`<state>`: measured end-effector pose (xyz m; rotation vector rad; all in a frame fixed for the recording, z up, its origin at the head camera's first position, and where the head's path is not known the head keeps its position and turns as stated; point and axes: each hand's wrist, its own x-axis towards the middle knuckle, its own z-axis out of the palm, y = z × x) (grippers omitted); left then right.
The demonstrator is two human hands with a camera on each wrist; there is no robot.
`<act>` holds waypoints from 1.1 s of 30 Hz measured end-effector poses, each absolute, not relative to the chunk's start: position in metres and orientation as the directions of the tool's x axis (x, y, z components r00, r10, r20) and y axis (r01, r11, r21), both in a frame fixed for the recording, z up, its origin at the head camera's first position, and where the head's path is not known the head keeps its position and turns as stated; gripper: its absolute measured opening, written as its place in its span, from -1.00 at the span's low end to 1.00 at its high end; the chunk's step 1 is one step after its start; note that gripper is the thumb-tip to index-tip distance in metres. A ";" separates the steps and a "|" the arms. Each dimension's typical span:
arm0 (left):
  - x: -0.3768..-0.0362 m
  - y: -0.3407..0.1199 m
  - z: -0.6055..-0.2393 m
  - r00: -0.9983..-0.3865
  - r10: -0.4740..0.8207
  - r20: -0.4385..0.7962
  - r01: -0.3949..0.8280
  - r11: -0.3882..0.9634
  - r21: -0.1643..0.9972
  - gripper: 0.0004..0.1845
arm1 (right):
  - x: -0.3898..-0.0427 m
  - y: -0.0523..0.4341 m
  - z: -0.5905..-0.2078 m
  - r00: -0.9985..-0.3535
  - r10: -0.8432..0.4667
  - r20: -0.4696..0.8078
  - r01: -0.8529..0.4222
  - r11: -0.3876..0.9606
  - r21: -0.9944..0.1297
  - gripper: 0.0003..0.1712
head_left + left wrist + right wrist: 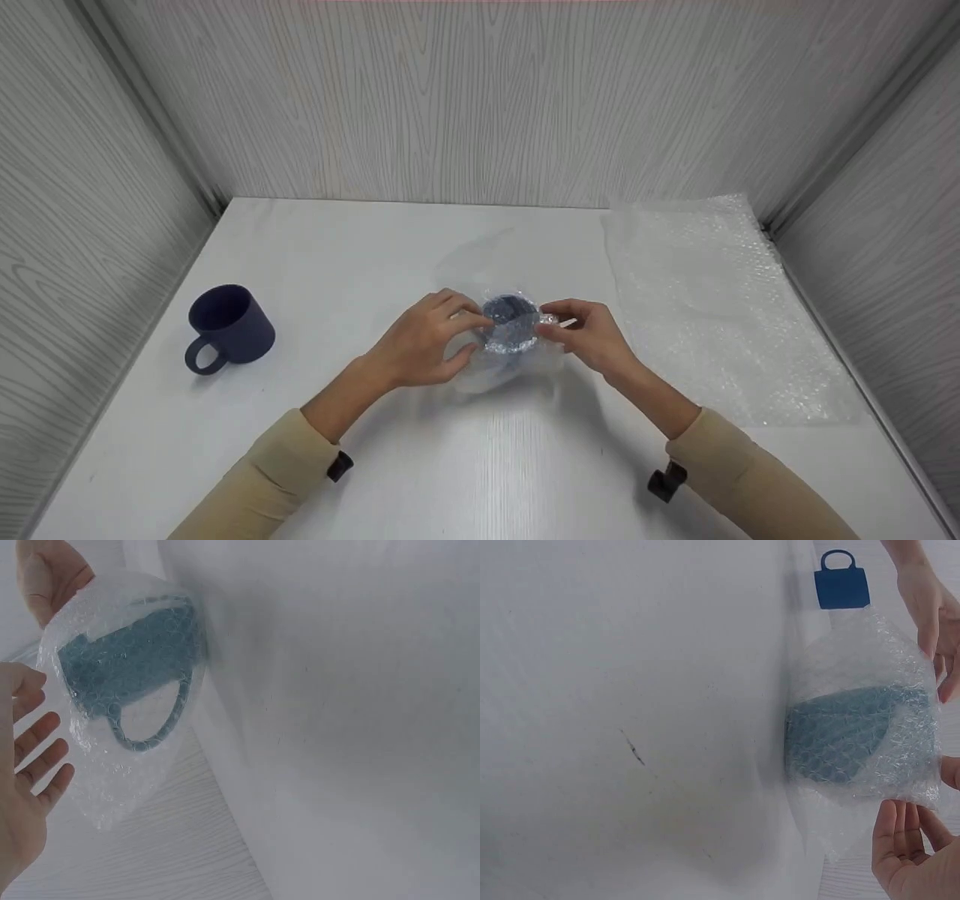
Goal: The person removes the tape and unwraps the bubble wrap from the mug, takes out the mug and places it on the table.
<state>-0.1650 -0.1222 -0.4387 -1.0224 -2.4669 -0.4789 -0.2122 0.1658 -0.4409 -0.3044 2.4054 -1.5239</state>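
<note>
A blue mug wrapped in bubble wrap point(510, 331) lies on the white table point(480, 465) at its middle. My left hand point(463, 326) grips the bundle's left side, thumb and fingers curled onto the wrap. From the right, my right hand point(561, 328) pinches the wrap's loose edge. In the left wrist view the wrapped mug point(127, 667) shows its handle through the wrap, with my left fingers point(34, 757) along it. The right wrist view shows the bundle point(855, 739) between my right hand's fingers point(904, 840) and my left hand point(934, 615).
A second blue mug point(229, 326), unwrapped, stands at the table's left, handle toward me; it is also in the right wrist view point(841, 581). A flat sheet of bubble wrap point(712, 300) covers the right side. Grey wood-grain walls point(480, 97) enclose the table on three sides.
</note>
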 end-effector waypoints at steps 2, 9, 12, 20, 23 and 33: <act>-0.168 -0.124 -0.439 -0.632 0.595 0.497 0.732 0.669 0.129 -0.70 | -0.212 0.166 -0.441 -0.938 -0.324 -0.120 -0.029 0.420 -0.907 -0.52; -0.175 -0.129 -0.441 -0.649 0.622 0.438 0.733 0.665 0.142 -0.69 | -0.212 0.166 -0.440 -0.939 -0.324 -0.112 -0.036 0.419 -0.907 -0.53; -0.176 -0.129 -0.442 -0.658 0.627 0.416 0.735 0.655 0.175 -0.70 | -0.212 0.165 -0.440 -0.939 -0.326 -0.109 -0.039 0.418 -0.908 -0.53; -0.178 -0.128 -0.440 -0.656 0.645 0.391 0.747 0.631 0.210 -0.76 | -0.212 0.167 -0.441 -0.938 -0.328 -0.115 -0.033 0.414 -0.910 -0.53; -0.179 -0.126 -0.440 -0.655 0.651 0.385 0.749 0.626 0.217 -0.78 | -0.212 0.166 -0.442 -0.940 -0.321 -0.118 -0.031 0.424 -0.905 -0.53; -0.181 -0.123 -0.445 -0.643 0.639 0.422 0.759 0.604 0.243 -0.82 | -0.212 0.166 -0.440 -0.944 -0.315 -0.099 -0.048 0.428 -0.903 -0.53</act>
